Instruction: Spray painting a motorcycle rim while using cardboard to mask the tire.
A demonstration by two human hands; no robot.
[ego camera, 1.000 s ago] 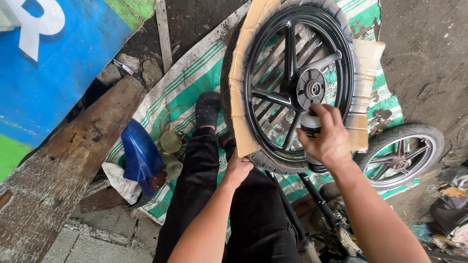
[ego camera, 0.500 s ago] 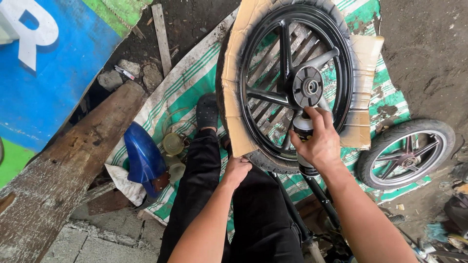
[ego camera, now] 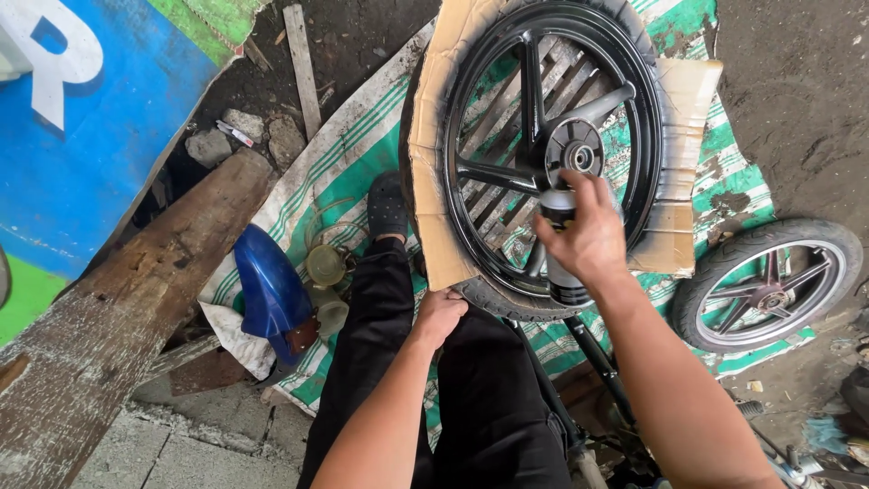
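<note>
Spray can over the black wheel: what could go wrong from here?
1. The right hand holds the spray can close to the hub; paint may pool and run there.
2. The cardboard mask is loose, steadied only by the left hand at one corner; overspray could reach the tyre.
3. The striped sheet and second wheel lie unmasked nearby.

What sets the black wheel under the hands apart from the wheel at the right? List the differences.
The black wheel is larger and ringed with cardboard; the smaller wheel is bare. The black wheel's spokes are glossy black; the smaller wheel's look grey. The right hand holds a spray can over the black wheel; nothing touches the smaller wheel. Both are spoked and lie flat.
</note>
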